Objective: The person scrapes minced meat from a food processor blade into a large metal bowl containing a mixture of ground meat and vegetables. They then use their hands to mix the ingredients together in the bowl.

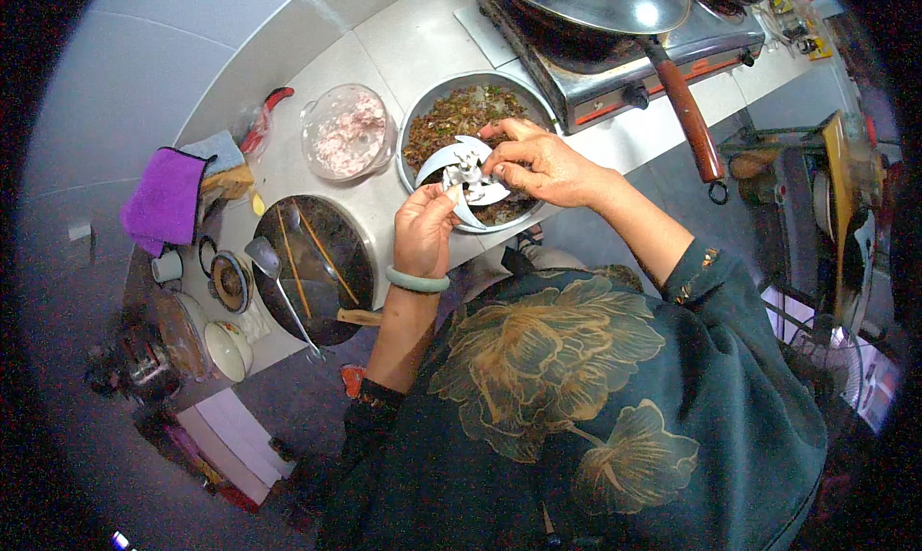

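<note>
Just above the near side of a metal basin [408, 134] of chopped greens and brown bits [461, 111], my left hand [425, 227] grips the edge of a white and pale-blue plastic piece with curved blades [472, 180]. Its fingers and thumb pinch the piece's lower left. My right hand [536, 162] has bent fingers at the right side of the same piece, touching its middle; whether it grips the piece is hard to tell. A pale bangle [418, 281] circles my left wrist. To the left of the basin stands a clear container [310, 137] of pinkish minced meat [354, 137].
A gas stove [591, 93] bears a wok [591, 3], its wooden handle [688, 111] jutting over the counter edge. On the left are a round dark board [317, 263] with chopsticks [295, 263], a metal spatula [266, 259] and a cleaver, a purple cloth [166, 198] and bowls [229, 351].
</note>
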Available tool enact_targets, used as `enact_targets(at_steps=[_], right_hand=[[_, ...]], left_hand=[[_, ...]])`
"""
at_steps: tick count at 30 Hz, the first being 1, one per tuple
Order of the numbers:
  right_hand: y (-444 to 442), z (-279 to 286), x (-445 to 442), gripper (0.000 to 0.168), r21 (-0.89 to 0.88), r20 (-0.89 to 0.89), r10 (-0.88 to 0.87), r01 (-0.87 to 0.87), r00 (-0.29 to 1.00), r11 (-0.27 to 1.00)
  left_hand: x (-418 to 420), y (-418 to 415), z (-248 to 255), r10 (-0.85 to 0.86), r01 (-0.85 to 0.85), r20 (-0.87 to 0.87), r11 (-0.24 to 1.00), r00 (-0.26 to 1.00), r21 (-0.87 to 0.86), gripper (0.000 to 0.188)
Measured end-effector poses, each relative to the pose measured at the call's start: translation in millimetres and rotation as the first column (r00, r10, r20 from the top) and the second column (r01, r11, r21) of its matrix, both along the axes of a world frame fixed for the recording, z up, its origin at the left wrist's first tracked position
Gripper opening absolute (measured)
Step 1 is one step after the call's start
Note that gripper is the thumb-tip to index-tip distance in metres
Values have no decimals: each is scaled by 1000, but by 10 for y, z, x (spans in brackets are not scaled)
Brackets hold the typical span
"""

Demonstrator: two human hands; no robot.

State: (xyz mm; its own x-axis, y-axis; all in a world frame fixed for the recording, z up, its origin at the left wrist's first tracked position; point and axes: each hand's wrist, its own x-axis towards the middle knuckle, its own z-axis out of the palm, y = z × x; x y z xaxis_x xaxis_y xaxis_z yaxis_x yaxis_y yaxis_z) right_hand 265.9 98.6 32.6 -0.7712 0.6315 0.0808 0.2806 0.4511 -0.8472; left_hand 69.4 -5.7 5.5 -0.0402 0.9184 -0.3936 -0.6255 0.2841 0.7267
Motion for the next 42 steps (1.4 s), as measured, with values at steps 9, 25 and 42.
enact_targets(at_steps=[9,25,42], right_hand=[[40,-34,17,21,-36,-2,47,-47,999,998],[35,-74,168,30,131,5,-39,38,999,991],[-179,-72,127,25,325,26,-97,83,995,942]], left_hand=[[-27,20,34,-56,56,27,998,998,9,15],[12,6,43,-77,79,79,997,994,-14,17],[33,60,63,-16,10,-161,999,987,-34,11]])
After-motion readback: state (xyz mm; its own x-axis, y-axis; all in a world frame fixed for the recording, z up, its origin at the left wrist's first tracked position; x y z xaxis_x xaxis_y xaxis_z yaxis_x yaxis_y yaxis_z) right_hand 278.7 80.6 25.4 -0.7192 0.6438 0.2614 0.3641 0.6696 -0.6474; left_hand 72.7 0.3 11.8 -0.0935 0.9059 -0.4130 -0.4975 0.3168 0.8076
